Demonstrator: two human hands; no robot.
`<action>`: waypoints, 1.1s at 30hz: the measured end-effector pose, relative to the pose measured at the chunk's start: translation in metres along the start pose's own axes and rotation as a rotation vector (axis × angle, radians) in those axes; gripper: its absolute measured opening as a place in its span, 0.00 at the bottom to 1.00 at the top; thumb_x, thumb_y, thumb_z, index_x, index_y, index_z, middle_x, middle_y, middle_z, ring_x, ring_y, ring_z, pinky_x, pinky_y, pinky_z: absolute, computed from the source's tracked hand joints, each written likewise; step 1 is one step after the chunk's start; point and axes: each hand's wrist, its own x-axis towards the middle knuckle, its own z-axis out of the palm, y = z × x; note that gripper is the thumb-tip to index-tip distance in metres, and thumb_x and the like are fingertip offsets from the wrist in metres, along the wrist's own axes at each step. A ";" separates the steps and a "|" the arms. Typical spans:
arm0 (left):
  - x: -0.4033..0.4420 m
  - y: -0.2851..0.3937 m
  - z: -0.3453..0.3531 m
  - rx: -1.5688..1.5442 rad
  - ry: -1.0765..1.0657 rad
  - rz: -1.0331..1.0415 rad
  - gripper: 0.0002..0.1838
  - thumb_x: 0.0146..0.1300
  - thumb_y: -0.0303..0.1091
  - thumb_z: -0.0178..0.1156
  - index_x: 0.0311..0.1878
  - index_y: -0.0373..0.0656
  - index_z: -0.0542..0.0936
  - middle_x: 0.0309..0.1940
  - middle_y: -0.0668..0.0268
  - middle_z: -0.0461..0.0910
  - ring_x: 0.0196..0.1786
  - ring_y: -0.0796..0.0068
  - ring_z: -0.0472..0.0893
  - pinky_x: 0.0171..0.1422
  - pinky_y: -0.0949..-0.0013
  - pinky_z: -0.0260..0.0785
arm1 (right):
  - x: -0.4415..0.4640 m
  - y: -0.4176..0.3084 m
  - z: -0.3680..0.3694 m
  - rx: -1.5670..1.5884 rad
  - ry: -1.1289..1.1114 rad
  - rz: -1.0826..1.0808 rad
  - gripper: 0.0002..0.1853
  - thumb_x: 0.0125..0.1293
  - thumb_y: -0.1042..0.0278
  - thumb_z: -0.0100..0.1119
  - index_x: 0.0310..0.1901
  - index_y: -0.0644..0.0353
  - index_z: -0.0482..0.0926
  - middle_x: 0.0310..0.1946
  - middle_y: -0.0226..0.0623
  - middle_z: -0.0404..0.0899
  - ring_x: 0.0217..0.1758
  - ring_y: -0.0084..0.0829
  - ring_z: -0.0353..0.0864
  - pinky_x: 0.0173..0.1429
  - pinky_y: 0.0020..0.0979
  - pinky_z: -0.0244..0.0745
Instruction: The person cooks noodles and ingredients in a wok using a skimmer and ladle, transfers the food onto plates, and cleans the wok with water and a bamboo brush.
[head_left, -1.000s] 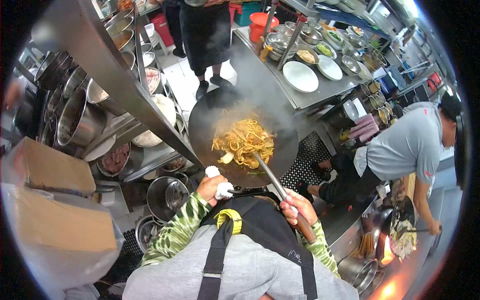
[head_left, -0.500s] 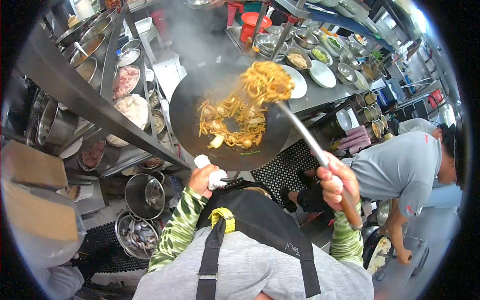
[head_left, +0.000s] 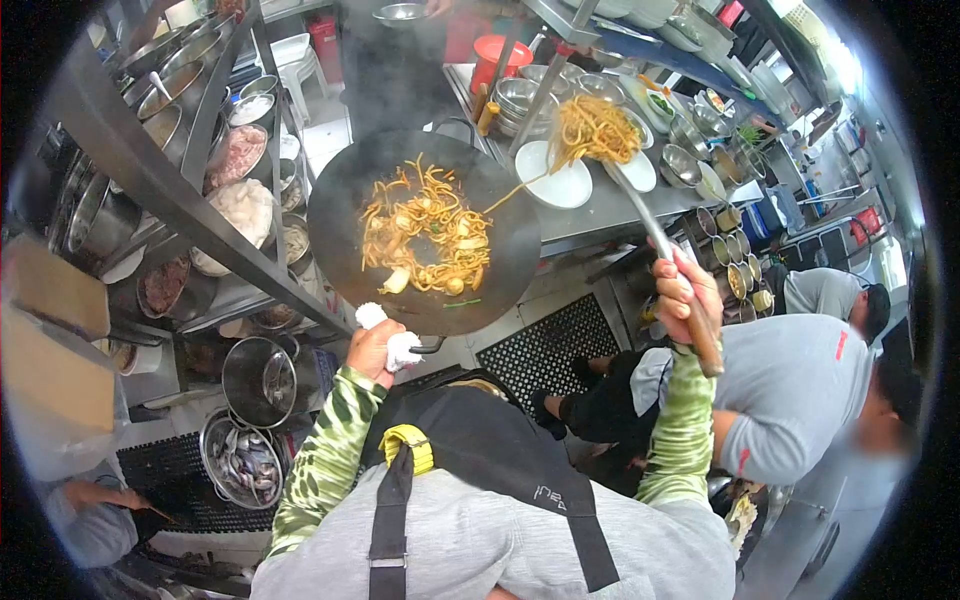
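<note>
A dark wok (head_left: 330, 215) holds noodles (head_left: 430, 235) spread in a rough ring, with light steam above. My left hand (head_left: 378, 350) is closed around a white cloth (head_left: 403, 350) at the wok's near handle. The fingers of my right hand (head_left: 687, 293) wrap round the wooden grip of a ladle (head_left: 640, 212), whose head is raised to the wok's right. A heap of noodles (head_left: 598, 132) covers that head, above white plates on the counter, and one long strand trails back toward the wok.
White plates (head_left: 560, 185), steel bowls and a red bucket (head_left: 500, 58) stand on the right counter (head_left: 600, 213). Left are metal shelves with bowls of meat (head_left: 238, 155) and a pot of fish (head_left: 243, 462). Co-workers stand at the right (head_left: 800, 375); another person is beyond the wok.
The noodle-laden ladle has risen out of the wok and swung right over the plates. My right hand has moved up and right. My left hand still grips the cloth, and the view has shifted.
</note>
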 end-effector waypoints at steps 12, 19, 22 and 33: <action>-0.015 0.020 0.026 0.109 -0.038 0.050 0.07 0.64 0.34 0.57 0.38 0.41 0.76 0.28 0.56 0.83 0.27 0.63 0.83 0.23 0.61 0.74 | 0.082 0.057 -0.093 -0.857 0.475 -0.125 0.21 0.65 0.72 0.58 0.59 0.61 0.70 0.22 0.28 0.73 0.15 0.18 0.70 0.16 0.24 0.67; -0.020 0.016 0.006 0.092 -0.117 0.082 0.06 0.64 0.34 0.56 0.37 0.42 0.77 0.28 0.57 0.83 0.26 0.62 0.84 0.22 0.61 0.75 | 0.078 0.125 -0.137 -1.696 0.629 -0.625 0.32 0.60 0.72 0.54 0.68 0.67 0.64 0.36 0.60 0.82 0.44 0.59 0.81 0.52 0.51 0.76; -0.030 0.027 -0.013 0.103 -0.143 0.041 0.05 0.63 0.33 0.56 0.37 0.43 0.77 0.28 0.56 0.84 0.26 0.63 0.84 0.22 0.62 0.76 | 0.056 0.142 -0.114 -1.820 0.675 -0.416 0.37 0.58 0.72 0.59 0.71 0.66 0.60 0.43 0.63 0.80 0.47 0.57 0.81 0.52 0.48 0.75; -0.015 0.020 -0.018 0.081 -0.184 0.101 0.06 0.63 0.33 0.56 0.34 0.41 0.76 0.25 0.56 0.83 0.23 0.63 0.83 0.20 0.63 0.75 | -0.003 0.143 -0.115 -2.248 0.481 -0.596 0.38 0.60 0.79 0.57 0.72 0.40 0.62 0.37 0.44 0.72 0.38 0.45 0.81 0.42 0.43 0.79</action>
